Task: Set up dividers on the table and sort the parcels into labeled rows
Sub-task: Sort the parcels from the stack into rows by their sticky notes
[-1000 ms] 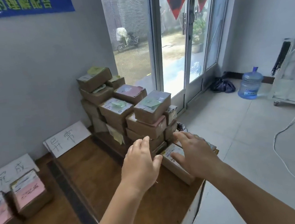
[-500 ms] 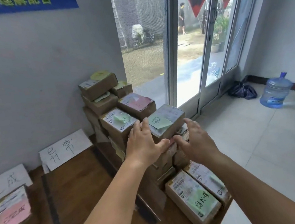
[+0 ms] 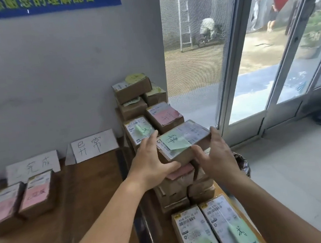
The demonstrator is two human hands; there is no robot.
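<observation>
Against the grey wall (image 3: 57,63), a wooden table (image 3: 95,190) is carrying the parcels, and beyond it a glass door (image 3: 260,68) is showing a yard outside. At the table's right end a stack of cardboard parcels (image 3: 146,111) is rising several boxes high, most of them wearing printed labels and green or pink notes. Two long parcels (image 3: 213,230) with green notes are lying side by side at the near right edge, in front of the stack. Over on the left, two boxes with pink notes (image 3: 21,197) are sitting just beside each other before a white card with handwriting (image 3: 33,167); a second handwritten card (image 3: 95,145) is leaning on the wall to its right. A dark divider strip (image 3: 144,238) is running along the tabletop between the open wood and the stack. On top of the stack's near column, the parcel with a green note (image 3: 184,138) is being gripped from both sides: the left hand (image 3: 152,162) is curling fingers and thumb round its left end, and the right hand (image 3: 214,155) is clamping its right end.
</observation>
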